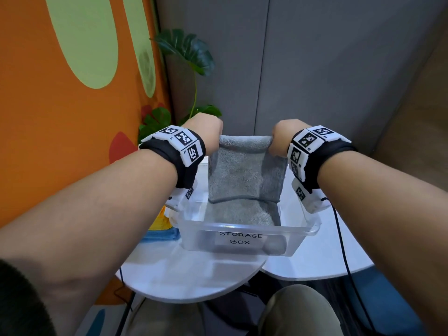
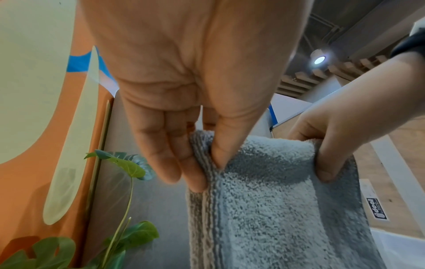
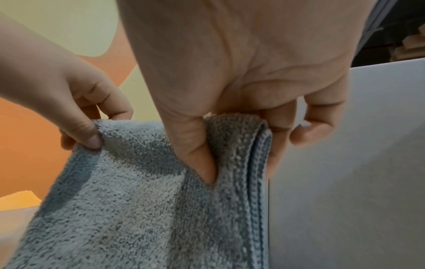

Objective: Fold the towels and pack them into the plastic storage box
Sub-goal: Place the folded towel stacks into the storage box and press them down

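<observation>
A grey towel (image 1: 246, 175) hangs folded double above the clear plastic storage box (image 1: 300, 232), its lower end resting inside the box. My left hand (image 1: 206, 132) pinches the towel's top left corner between thumb and fingers (image 2: 184, 171). My right hand (image 1: 284, 134) pinches the top right corner, thumb (image 3: 202, 160) in front and fingers behind. The towel (image 2: 271, 209) is stretched flat between the two hands. The box carries a label reading STORAGE BOX (image 1: 240, 238).
The box stands on a white round table (image 1: 184, 270), beside a second white table (image 1: 324, 260). Yellow and blue cloths (image 1: 162, 229) lie left of the box. A green plant (image 1: 189, 59) stands behind, against an orange wall (image 1: 60, 129) and grey panels (image 1: 327, 69). A black cable (image 1: 341, 251) trails from my right wrist.
</observation>
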Motion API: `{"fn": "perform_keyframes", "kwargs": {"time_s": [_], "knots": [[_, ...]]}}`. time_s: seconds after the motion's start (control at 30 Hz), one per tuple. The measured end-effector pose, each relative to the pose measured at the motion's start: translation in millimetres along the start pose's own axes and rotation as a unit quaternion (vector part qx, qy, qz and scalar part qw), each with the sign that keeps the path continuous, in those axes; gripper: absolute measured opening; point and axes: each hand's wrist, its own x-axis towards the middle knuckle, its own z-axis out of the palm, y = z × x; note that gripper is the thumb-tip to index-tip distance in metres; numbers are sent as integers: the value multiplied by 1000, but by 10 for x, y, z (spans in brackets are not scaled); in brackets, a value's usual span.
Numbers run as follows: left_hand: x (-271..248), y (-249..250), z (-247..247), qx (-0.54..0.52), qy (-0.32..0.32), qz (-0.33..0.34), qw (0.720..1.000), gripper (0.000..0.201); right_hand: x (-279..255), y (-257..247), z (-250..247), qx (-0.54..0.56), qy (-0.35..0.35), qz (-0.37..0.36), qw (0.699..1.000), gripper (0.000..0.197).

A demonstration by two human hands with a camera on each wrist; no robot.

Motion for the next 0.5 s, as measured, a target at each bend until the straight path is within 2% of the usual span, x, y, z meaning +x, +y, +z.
{"fn": "perform_keyframes", "kwargs": {"time_s": [0.13,0.3,0.47,0.5], "knots": [[-50,62,75,49,-66,14,997,17,154,-77,199,-39,-50,14,998,24],[-85,142,81,121,-161,46,978,29,24,-115,274,-72,-86,-20,993,32],[-132,143,94,122,-214,77,966,17,108,-66,429,-89,-127,-65,986,43],[-141,146,108,119,-225,86,963,15,-65,-86,340,-95,-139,-78,983,42]]}}
